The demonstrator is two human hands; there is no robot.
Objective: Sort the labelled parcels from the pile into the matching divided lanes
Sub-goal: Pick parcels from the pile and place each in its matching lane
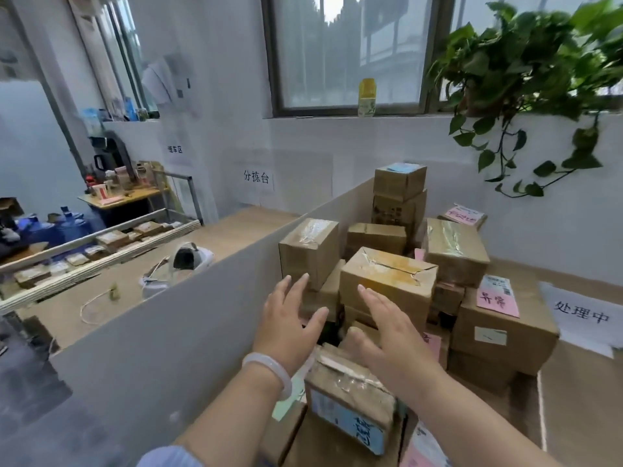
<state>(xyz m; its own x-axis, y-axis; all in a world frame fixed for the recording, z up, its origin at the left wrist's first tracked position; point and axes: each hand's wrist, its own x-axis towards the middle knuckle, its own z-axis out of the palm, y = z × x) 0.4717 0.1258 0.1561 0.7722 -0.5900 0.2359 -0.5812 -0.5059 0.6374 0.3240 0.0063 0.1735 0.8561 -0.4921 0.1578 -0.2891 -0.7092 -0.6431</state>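
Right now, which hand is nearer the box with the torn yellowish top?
Right. The right hand is spread before the torn-top box, fingertips at its near face; the left hand is off to its left, by the taped upright box.

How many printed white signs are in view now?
3: one sign on the far wall, one further left, one flat on the table at right. Parcels may hide more.

A single head-worn wide-angle view looks forward and down, close over the parcel pile [397,264], facing the window [350,52].
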